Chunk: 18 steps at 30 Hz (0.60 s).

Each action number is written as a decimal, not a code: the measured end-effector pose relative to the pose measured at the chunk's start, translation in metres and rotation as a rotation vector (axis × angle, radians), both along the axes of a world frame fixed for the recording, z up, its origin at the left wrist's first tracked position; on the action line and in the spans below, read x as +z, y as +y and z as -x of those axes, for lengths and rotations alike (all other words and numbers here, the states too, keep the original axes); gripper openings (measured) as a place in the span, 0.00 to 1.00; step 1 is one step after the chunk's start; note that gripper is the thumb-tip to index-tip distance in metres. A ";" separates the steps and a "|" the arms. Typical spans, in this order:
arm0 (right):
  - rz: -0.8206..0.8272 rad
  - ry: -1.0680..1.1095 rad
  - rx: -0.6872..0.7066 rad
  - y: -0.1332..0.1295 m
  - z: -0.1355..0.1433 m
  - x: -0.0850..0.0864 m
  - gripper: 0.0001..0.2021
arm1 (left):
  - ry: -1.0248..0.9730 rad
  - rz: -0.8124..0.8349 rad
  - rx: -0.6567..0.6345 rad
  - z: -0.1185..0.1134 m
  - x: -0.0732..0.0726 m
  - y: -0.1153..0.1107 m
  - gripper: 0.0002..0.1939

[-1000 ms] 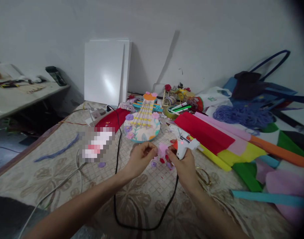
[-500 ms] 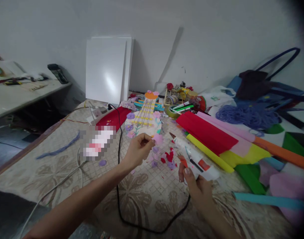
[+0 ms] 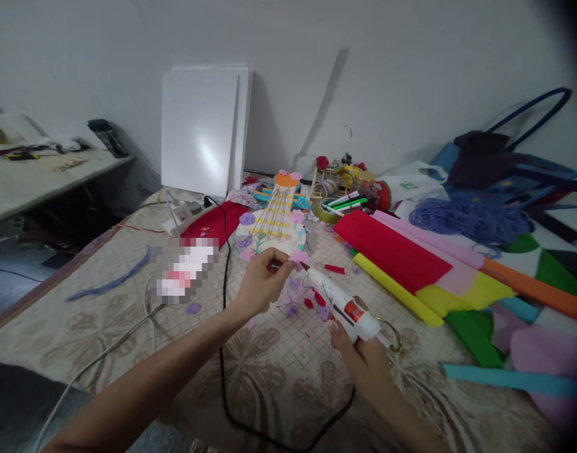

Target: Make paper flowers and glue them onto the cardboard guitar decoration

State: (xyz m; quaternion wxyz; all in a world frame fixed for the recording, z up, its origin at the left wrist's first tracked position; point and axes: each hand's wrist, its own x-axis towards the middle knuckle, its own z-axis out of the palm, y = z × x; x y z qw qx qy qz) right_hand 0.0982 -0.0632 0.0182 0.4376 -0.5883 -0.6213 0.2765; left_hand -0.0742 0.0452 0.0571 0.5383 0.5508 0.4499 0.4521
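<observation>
Between its thumb and fingers, my left hand (image 3: 268, 277) pinches a small pink paper flower (image 3: 298, 258). A white glue gun (image 3: 338, 296) with an orange-red label is gripped by my right hand (image 3: 361, 352); its dark nozzle points left and meets or nearly meets the flower. Just beyond my left hand lies a guitar-shaped craft (image 3: 275, 217) with yellow stripes, dark strings, an orange top and paper flowers round its body. Loose purple and red paper pieces (image 3: 292, 296) lie below the flower.
A black cable (image 3: 224, 352) loops across the patterned cloth. Rolled red paper (image 3: 394, 251), yellow paper and blue yarn (image 3: 467, 219) lie on the right. White boards (image 3: 201, 132) lean on the wall. A power strip (image 3: 182, 217) sits at the left; pens and tape are behind.
My right hand has moved slightly left and raised the glue gun, bringing its nozzle to the pink flower. My left hand has barely moved. A red strip now shows on the cloth.
</observation>
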 end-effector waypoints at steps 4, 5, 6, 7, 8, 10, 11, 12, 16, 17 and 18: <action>-0.012 -0.024 -0.023 0.002 0.002 0.003 0.09 | 0.047 -0.103 0.010 0.001 -0.003 0.002 0.09; -0.016 -0.030 -0.027 0.002 0.002 0.004 0.09 | 0.056 -0.119 0.010 0.001 -0.003 0.002 0.09; -0.024 -0.036 -0.030 0.002 0.002 0.004 0.09 | 0.063 -0.130 0.012 0.001 -0.003 0.002 0.09; -0.031 -0.045 -0.032 0.003 0.001 0.004 0.09 | 0.068 -0.133 0.014 0.001 -0.003 0.003 0.09; -0.038 -0.057 -0.033 0.003 0.001 0.004 0.09 | 0.073 -0.132 0.016 0.001 -0.003 0.003 0.09; -0.049 -0.080 -0.036 0.003 0.001 0.004 0.09 | 0.079 -0.128 0.018 0.000 -0.003 0.003 0.09; -0.053 -0.086 -0.037 0.003 0.001 0.004 0.10 | 0.080 -0.127 0.018 0.000 -0.003 0.003 0.08; -0.055 -0.089 -0.038 0.003 0.001 0.004 0.10 | 0.079 -0.121 0.018 -0.001 -0.002 0.003 0.08; -0.056 -0.068 -0.046 0.002 0.001 0.002 0.10 | 0.064 -0.060 0.026 -0.001 0.000 0.003 0.07; -0.050 -0.051 -0.041 0.002 0.001 0.001 0.10 | 0.068 -0.056 0.031 -0.001 0.001 0.003 0.07; -0.043 -0.029 -0.035 0.002 0.001 0.000 0.10 | 0.080 -0.067 0.038 0.001 0.002 0.005 0.07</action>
